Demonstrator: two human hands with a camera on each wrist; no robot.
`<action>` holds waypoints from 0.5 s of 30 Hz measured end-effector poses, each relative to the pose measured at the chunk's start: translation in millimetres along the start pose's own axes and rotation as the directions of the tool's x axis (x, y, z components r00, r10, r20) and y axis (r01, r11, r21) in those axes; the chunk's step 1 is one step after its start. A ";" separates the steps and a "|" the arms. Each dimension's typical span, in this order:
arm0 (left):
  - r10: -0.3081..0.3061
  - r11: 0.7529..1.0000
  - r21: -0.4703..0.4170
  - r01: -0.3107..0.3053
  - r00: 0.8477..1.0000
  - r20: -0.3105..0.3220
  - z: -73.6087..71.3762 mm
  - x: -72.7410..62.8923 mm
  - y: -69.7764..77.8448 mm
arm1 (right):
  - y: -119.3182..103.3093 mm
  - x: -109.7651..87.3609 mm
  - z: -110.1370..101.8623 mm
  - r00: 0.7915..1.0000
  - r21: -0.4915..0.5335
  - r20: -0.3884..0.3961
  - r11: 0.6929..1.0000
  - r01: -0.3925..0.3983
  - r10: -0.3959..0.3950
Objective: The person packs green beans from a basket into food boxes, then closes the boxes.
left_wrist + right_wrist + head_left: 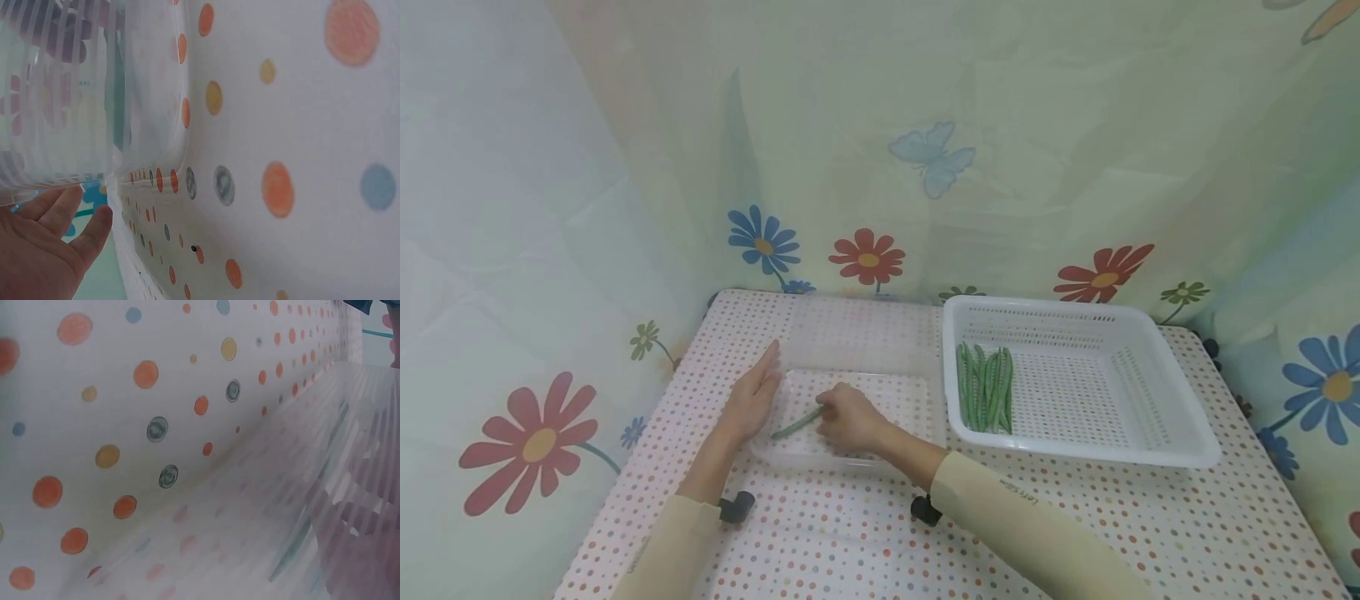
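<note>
A single green bean (795,423) slants inside a clear plastic container (936,417), pinched at its upper end by my right hand (850,421). My left hand (751,404) lies along the container's left side with its fingers straight. In the left wrist view, that left hand (44,250) is close against the ribbed container wall (56,137), and the bean (117,87) shows through the plastic. Seen blurred through the wall in the right wrist view are the right hand (356,562) and the bean (290,553).
To the right stands a white perforated basket (1180,400) with several green beans (985,387) at its left end. A translucent panel (865,329) lies behind the container. The table has a dotted cover (850,533), and a flowered curtain (1037,167) hangs behind.
</note>
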State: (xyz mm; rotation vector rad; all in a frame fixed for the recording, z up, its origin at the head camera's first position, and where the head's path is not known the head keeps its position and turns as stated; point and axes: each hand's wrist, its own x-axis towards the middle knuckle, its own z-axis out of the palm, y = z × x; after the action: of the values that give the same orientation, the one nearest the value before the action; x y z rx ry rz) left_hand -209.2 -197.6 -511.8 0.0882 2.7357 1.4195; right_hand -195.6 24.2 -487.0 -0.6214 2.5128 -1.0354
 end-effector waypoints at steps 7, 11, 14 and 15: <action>0.006 1.000 -0.005 -0.006 1.000 0.009 -0.1 -0.7 0.8 | 2.1 -6.1 -17.6 0.999 0.103 -0.030 0.994 0.043 -0.040; 0.011 1.000 -0.002 -0.011 1.000 0.009 -0.5 -1.0 1.0 | 1.8 -9.7 -27.7 0.996 0.100 -0.075 0.993 0.061 -0.054; 0.017 1.000 0.004 -0.017 1.000 0.005 -0.7 -1.4 1.1 | -0.4 -13.5 -34.0 0.993 0.089 -0.099 0.994 0.066 -0.057; 0.019 1.000 0.002 -0.019 1.000 0.003 -0.7 -1.6 1.1 | -1.2 -14.8 -35.8 0.993 0.082 -0.105 0.994 0.066 -0.057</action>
State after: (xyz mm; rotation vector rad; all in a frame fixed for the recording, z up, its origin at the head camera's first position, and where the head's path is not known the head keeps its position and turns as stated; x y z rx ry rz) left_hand -207.7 -197.7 -510.4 0.1165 2.7414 1.4197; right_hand -199.7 51.6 -459.8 -0.6400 2.5355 -1.2194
